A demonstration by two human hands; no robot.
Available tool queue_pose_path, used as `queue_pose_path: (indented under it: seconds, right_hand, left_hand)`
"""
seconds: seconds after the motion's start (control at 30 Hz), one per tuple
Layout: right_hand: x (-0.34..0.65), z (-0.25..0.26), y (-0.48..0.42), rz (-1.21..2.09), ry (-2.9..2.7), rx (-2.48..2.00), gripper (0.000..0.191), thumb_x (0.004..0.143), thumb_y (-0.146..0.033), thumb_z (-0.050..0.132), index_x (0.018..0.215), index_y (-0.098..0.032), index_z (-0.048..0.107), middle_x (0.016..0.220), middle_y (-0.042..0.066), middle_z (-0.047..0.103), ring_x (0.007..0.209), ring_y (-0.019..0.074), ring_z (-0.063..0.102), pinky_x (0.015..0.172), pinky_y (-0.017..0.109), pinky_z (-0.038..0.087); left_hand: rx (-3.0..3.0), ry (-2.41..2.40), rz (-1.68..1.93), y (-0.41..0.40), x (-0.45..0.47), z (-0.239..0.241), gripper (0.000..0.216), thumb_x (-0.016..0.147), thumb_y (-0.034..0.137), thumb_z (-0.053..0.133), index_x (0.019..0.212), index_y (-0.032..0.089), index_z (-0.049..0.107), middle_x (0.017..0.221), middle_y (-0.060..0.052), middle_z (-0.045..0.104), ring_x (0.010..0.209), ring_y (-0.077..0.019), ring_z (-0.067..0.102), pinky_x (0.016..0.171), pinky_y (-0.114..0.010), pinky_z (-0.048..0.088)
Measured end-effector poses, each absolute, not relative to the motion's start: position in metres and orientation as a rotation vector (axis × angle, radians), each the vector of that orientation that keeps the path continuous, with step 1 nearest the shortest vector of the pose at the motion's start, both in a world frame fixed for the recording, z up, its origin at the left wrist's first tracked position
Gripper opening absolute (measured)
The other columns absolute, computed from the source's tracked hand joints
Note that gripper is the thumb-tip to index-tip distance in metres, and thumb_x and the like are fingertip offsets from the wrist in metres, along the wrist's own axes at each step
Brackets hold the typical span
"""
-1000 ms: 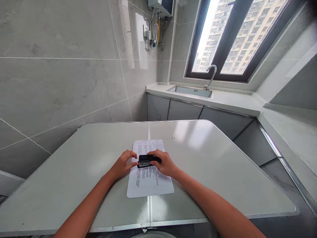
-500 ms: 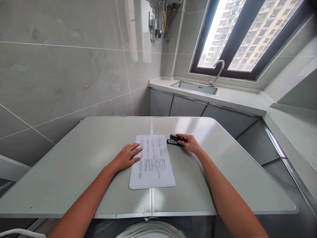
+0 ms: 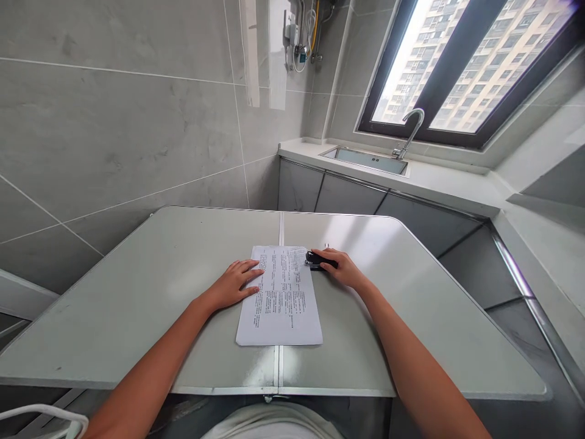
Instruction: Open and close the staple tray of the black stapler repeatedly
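Note:
Printed paper (image 3: 283,311) lies flat on the table; whether it is one sheet or a stack I cannot tell. My left hand (image 3: 235,283) rests with fingers spread on the paper's left edge. A black stapler (image 3: 315,260) is gripped in my right hand (image 3: 342,268) at the paper's upper right corner. Its front end meets the paper's right edge there, and its jaws look closer together than before. Part of the stapler's body is covered by my fingers.
The pale folding table (image 3: 137,305) has a metal seam down its middle. Beyond it stand a counter with a sink (image 3: 365,160) and a tap (image 3: 414,128) under a window. A white cable (image 3: 46,411) shows at the lower left.
My right hand has moved left with the stapler, from beside the paper to its upper right edge. The stapler's jaws have come together. My left hand stays on the paper.

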State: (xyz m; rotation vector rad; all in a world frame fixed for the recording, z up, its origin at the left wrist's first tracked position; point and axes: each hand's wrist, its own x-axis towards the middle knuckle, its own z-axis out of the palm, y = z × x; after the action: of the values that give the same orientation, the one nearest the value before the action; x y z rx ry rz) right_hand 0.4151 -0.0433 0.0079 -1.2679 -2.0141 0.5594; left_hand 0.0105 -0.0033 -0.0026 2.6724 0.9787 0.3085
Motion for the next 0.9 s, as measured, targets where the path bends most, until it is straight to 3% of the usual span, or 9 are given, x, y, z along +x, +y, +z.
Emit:
queue_pose_path:
  seconds: [0.1, 0.3, 0.9]
  right_hand:
    - [0.4143, 0.0052, -0.0421, 0.51, -2.032, -1.294, 0.045, 0.099, -0.028, 0.053, 0.142, -0.033, 0.063, 0.101, 0.005, 0.069, 0.089, 0.0219, 0.062, 0.087, 0.041, 0.054]
    - [0.4136, -0.0016, -0.0394, 0.429, -2.037, -1.312, 0.047, 0.098, -0.02, 0.051, 0.139, -0.037, 0.065, 0.107, 0.005, 0.07, 0.097, 0.0236, 0.063, 0.091, 0.042, 0.053]
    - [0.4049, 0.0035, -0.0429, 0.389, -2.085, -1.445, 0.049, 0.098, -0.019, 0.048, 0.14, -0.037, 0.064, 0.109, 0.005, 0.069, 0.1, 0.0243, 0.059, 0.093, 0.044, 0.051]
  left_hand:
    - [2.664, 0.983, 0.321, -0.0035, 0.0107, -0.002, 0.054, 0.1, 0.059, 0.05, 0.148, 0.035, 0.056, 0.162, -0.005, 0.044, 0.149, -0.0311, 0.039, 0.125, -0.055, 0.028]
    - [2.666, 0.98, 0.332, -0.0024, 0.01, -0.0042, 0.054, 0.099, 0.059, 0.053, 0.147, 0.034, 0.057, 0.162, -0.006, 0.044, 0.147, -0.0306, 0.041, 0.124, -0.053, 0.029]
    - [2.637, 0.947, 0.369, -0.0023, 0.0098, -0.0033, 0.052, 0.098, 0.058, 0.055, 0.146, 0.035, 0.058, 0.16, -0.005, 0.047, 0.146, -0.0312, 0.042, 0.123, -0.052, 0.03]
